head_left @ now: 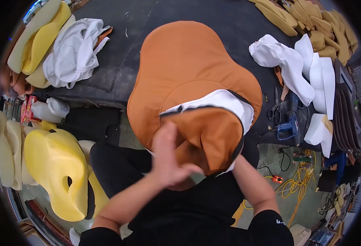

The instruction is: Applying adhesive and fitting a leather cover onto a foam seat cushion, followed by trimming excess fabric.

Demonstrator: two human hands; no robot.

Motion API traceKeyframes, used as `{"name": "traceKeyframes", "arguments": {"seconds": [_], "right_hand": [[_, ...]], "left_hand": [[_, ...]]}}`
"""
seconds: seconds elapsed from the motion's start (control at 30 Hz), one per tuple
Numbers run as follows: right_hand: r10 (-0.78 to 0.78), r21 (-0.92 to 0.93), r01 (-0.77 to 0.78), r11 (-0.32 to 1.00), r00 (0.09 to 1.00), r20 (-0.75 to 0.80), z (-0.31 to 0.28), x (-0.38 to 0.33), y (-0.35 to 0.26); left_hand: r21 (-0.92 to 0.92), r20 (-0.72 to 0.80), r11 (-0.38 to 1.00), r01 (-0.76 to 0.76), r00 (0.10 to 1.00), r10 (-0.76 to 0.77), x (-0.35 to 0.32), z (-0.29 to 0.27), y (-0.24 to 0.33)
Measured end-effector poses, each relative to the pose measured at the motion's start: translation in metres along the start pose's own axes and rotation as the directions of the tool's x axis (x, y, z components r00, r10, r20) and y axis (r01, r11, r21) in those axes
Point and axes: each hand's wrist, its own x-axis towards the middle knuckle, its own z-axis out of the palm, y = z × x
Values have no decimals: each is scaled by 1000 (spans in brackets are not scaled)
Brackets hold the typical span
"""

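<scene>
A rounded tan-brown seat cushion cover (184,49) lies across the near edge of the dark table and over my lap. Its near flap (217,127) is folded up, baring a white lining (217,98) and a black edge strip. My left hand (168,158), slightly blurred, is held over the cover's near left side, thumb and fingers spread, with no object visible in it. On the other side, my right forearm (254,184) reaches under the folded flap; the right hand is hidden there, so its grip does not show.
At right lie scissors (275,107), a blue power tool (289,129) and white covers (287,67). Crumpled white fabric (74,51) sits at far left. Yellow foam (57,172) stands low at left. A yellow cable (297,180) coils on the floor; tan foam pieces (320,24) fill the far right.
</scene>
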Motion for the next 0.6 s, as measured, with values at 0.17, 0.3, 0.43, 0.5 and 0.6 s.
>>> {"name": "traceKeyframes", "arguments": {"seconds": [0.17,0.3,0.43,0.5,0.6], "right_hand": [[-226,-238,169,957,944,-239,38,-14,36],[-413,-431,225,874,811,-414,17,-23,63],[-122,454,402,795,840,-529,-49,-17,99],[-349,35,435,900,766,-540,-42,8,42],[-463,-351,364,863,848,-257,4,44,-24]], "left_hand": [[-233,80,969,86,994,-69,18,31,40],[-286,-24,952,107,993,-118,44,-10,9],[-197,-247,978,75,961,-124,52,-61,36],[24,-67,983,-182,981,184,35,-42,85],[-80,-48,997,-14,999,11,12,21,85]]}}
